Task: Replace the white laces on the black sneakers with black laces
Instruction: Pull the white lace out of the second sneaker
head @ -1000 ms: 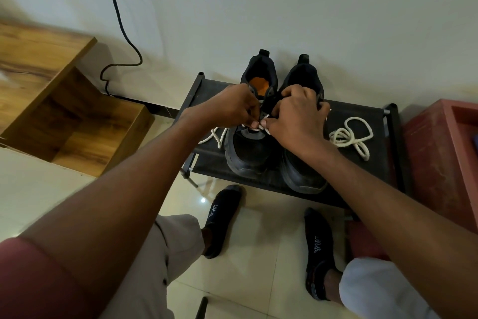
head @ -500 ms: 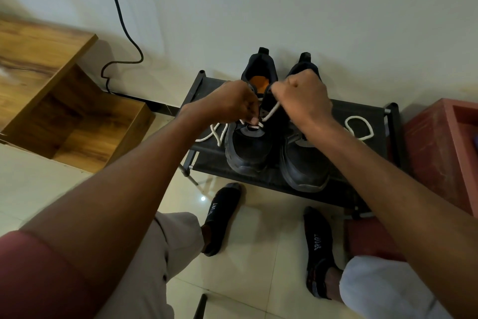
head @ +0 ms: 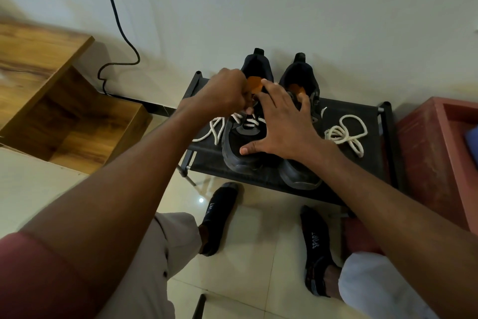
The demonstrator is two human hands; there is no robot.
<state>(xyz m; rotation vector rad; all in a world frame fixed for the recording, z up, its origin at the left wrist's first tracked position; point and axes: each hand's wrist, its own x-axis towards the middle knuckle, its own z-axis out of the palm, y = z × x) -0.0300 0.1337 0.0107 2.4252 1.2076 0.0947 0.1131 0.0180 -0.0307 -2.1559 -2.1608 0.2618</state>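
Left hand (head: pixel 222 96) curled, fingertips pinching white rope lace (head: pixel 247 118) near tongue of left black mesh sneaker (head: pixel 243 142). Loose end of same lace trails left across black fabric shoe rack (head: pixel 372 161). Right hand (head: pixel 282 124) spread wide, fingers straight, thumb resting on left sneaker's toe box, fingers over right black sneaker (head: pixel 301 173). Both sneakers side by side on rack, long axes toward wall, heels at wall, toes toward person. Second white lace (head: pixel 345 135) coiled loose on rack, right of sneakers.
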